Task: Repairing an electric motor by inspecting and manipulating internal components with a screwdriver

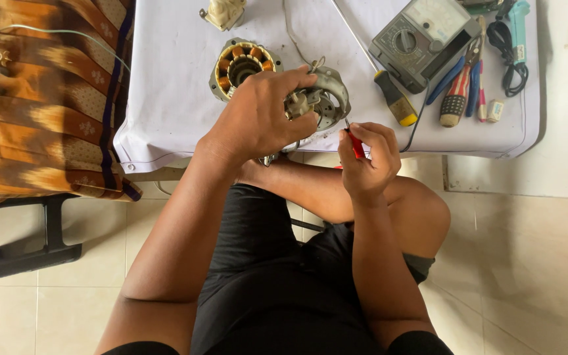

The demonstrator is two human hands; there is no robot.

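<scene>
My left hand (261, 117) grips a round grey metal motor housing (327, 98) and holds it over the front edge of the white-covered table (172, 98). In my right hand (366, 154) is a small red-handled screwdriver (356, 143), its tip pointing up at the housing's lower right rim. Just behind my left hand lies a motor stator (241, 66) with copper windings, flat on the cloth. A thin wire runs from the housing toward the back of the table.
On the table's right lie a grey analog multimeter (422, 39), a yellow-and-black screwdriver (392, 95), pliers and several small tools (465, 89), and a teal tool with a black cord (514, 39). A patterned brown cloth (41, 98) covers furniture at left. My crossed legs rest over tiled floor.
</scene>
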